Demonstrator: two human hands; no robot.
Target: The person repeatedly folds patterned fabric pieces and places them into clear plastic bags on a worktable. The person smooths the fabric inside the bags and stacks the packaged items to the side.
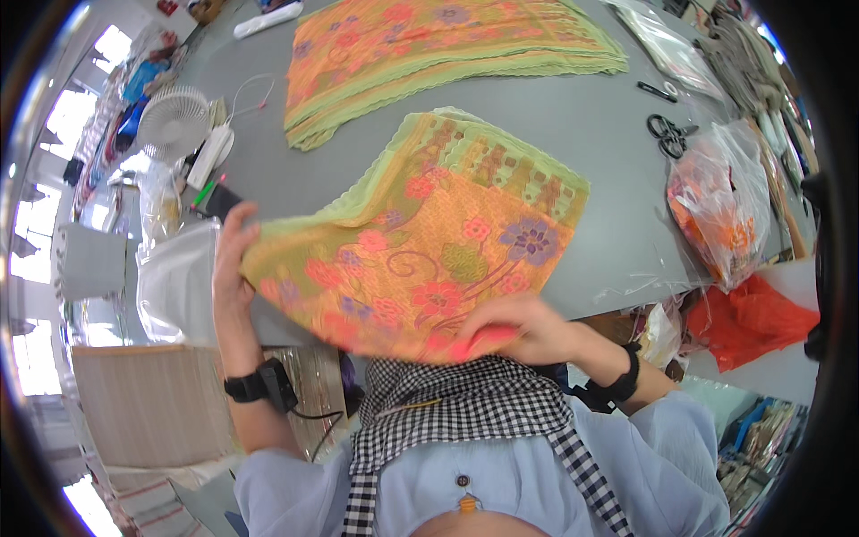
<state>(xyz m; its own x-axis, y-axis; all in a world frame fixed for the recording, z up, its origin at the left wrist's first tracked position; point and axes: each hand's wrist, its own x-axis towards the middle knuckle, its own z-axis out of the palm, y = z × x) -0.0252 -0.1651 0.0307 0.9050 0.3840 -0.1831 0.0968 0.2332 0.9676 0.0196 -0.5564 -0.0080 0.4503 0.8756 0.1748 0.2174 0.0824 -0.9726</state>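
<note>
A folded orange and green floral cloth [429,248] with scalloped edges lies across the near part of the grey table, its near side lifted over the edge. My left hand [235,258] grips its left corner, fingers partly behind the fabric. At the near right edge, my right hand [520,329] pinches the cloth, slightly blurred. Farther back rests a stack of similar floral cloths [429,60], apart from the one in my hands.
Black scissors [668,136] and a plastic bag with orange contents [721,208] are at the right. At the left stand a white fan [174,121], a white power strip [209,158] and clear plastic sleeves [178,285]. A red bag [751,322] hangs near the right edge.
</note>
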